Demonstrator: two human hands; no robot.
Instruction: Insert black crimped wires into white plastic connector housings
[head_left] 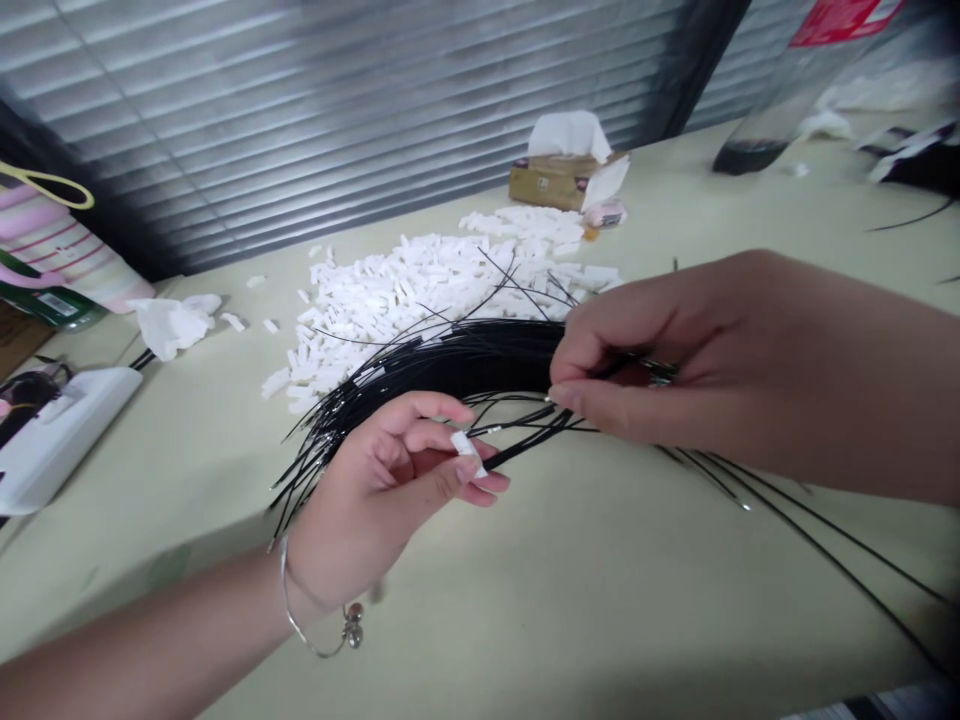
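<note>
Between the thumb and fingers of my left hand (409,455) is a small white connector housing (468,452). Several black wires (525,447) run from it toward the right. My right hand (697,370) is closed in a pinch, with a wire's metal-tipped end at its thumb and fingertip. More black wires with shiny terminals pass through its curled fingers, partly hidden by them. Behind both hands a thick bundle of black wires (457,360) lies curved on the table, its loose ends fanning out at the left.
A heap of white connector housings (405,290) spreads behind the bundle. Beyond it stand a tissue box (551,182) and a tilted-looking bottle of dark liquid (780,100). At left are a crumpled tissue (178,325), a white power strip (75,430) and a striped cup (71,245).
</note>
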